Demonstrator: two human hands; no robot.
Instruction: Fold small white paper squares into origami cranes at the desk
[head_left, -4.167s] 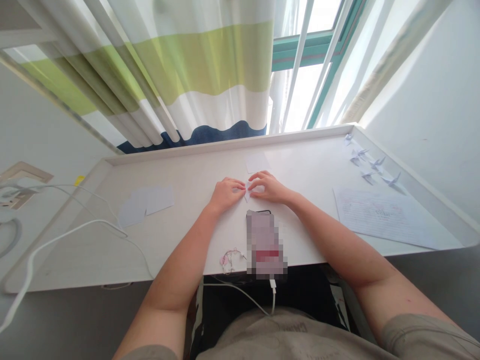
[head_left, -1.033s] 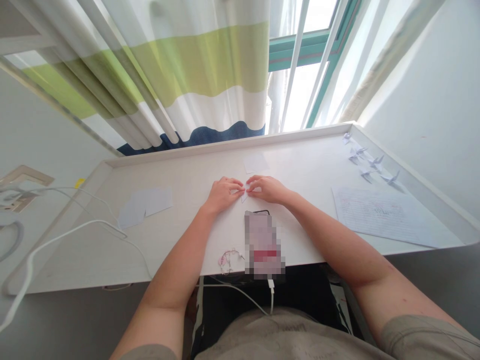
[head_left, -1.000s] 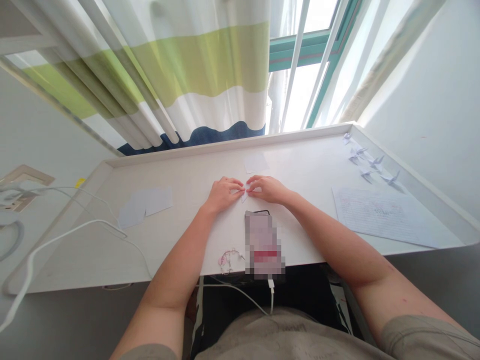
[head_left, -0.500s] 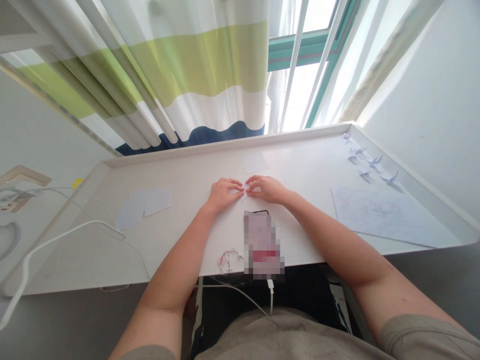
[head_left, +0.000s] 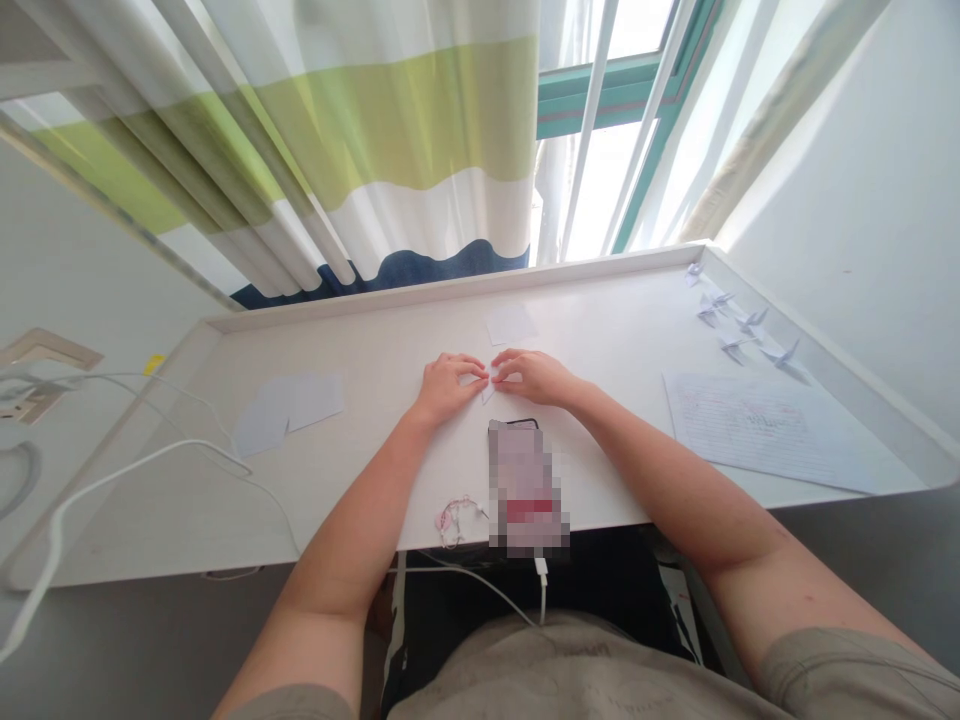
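Between my fingertips is a small folded piece of white paper (head_left: 487, 393), its pointed lower end showing on the white desk. My left hand (head_left: 454, 385) pinches it from the left with thumb and fingers. From the right, my right hand (head_left: 531, 378) pinches it too, the two sets of fingertips almost meeting. Most of the paper is hidden behind the fingers. Just beyond the hands lies a square white sheet (head_left: 511, 325). Nearer to me rests a phone (head_left: 525, 480), its screen blurred out.
Several folded paper figures (head_left: 750, 322) stand at the back right, above a written sheet (head_left: 765, 430). Blank sheets (head_left: 315, 400) lie on the left. A pink beaded charm (head_left: 446, 520) sits beside the phone, whose cable (head_left: 543, 590) hangs off the front edge. A white cord (head_left: 150, 463) crosses the left side.
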